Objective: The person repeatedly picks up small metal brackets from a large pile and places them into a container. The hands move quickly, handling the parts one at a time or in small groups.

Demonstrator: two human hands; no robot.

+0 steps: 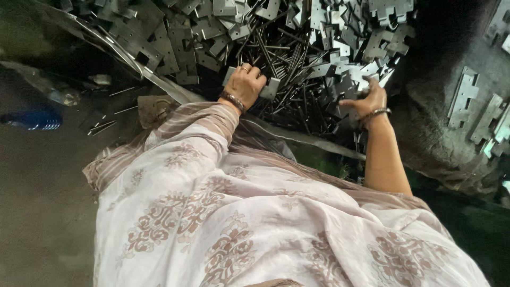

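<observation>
My left hand [246, 82] is closed around a flat grey metal hinge plate [270, 88] at the near edge of a large heap. A ring and a bangle show on that hand. My right hand [367, 99] rests on the heap farther right, its fingers curled over another metal plate [357, 79]; how firmly it grips I cannot tell. Between the two hands lies a bundle of thin dark metal pins [289, 69]. The heap of notched hinge plates [175, 37] spreads across the top of the view. Pale patterned cloth [239, 223] covers my lap and arms.
A long metal strip [159, 82] edges the heap on the left. More hinge plates [467, 101] lie on a dark surface at the right. A blue object [32, 119] and loose pins [103, 126] sit on the dim floor at the left.
</observation>
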